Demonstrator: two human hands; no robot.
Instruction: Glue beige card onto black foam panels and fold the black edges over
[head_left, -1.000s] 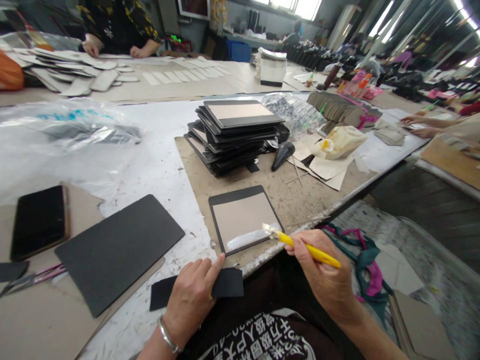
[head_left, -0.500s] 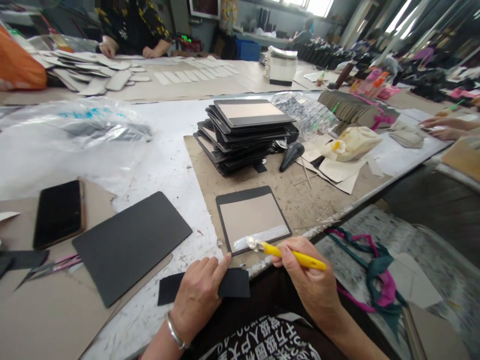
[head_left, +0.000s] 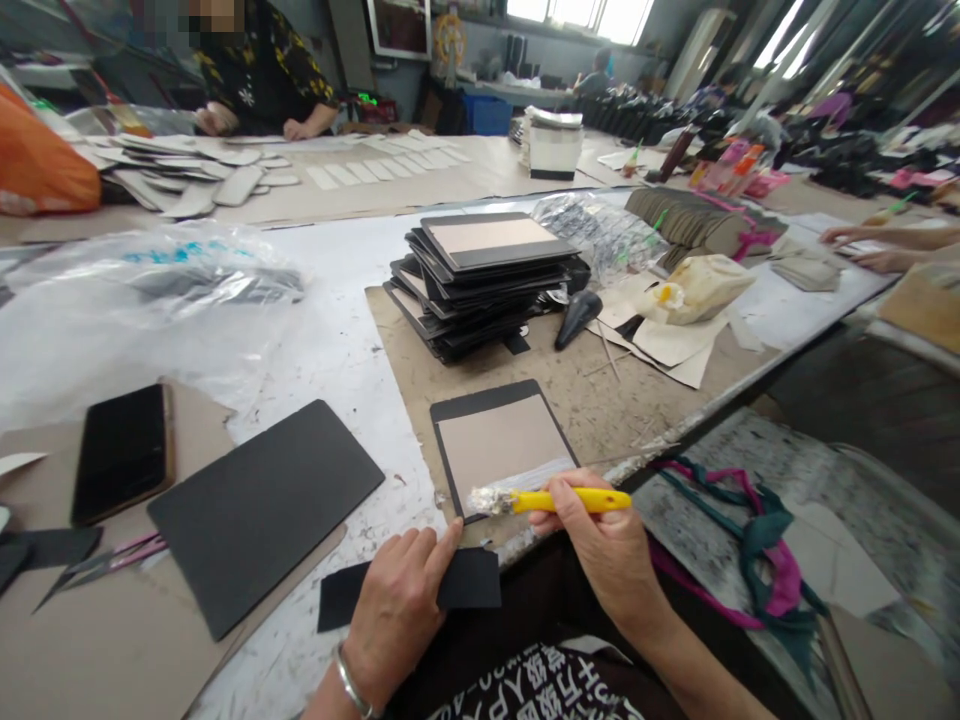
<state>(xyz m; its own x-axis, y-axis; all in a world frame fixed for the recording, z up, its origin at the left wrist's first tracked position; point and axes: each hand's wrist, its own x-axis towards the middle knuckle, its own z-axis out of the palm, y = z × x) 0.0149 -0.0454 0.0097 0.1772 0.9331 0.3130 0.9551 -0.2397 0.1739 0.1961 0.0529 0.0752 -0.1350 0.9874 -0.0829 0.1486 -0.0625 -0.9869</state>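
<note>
My right hand grips the yellow handle of a glue brush. Its white-coated bristles touch the lower left part of a beige panel with a black border. A whitish wet streak runs along the panel's lower edge. My left hand lies over a black strip, its index fingertip stretched to the panel's lower left corner; the thumb is out of sight. To the left lies a larger black sheet. Behind the panel stands a stack of similar black-bordered panels.
A phone and pink-handled scissors lie left. Clear plastic covers the table behind them. Right of the stack are a dark cone-shaped tool and a yellowish glue container. Other people's hands show at right and far left.
The brush has moved left and slightly down along the panel's lower edge, its handle now nearly level. My left hand stays at the same corner. The view has tilted up slightly.
</note>
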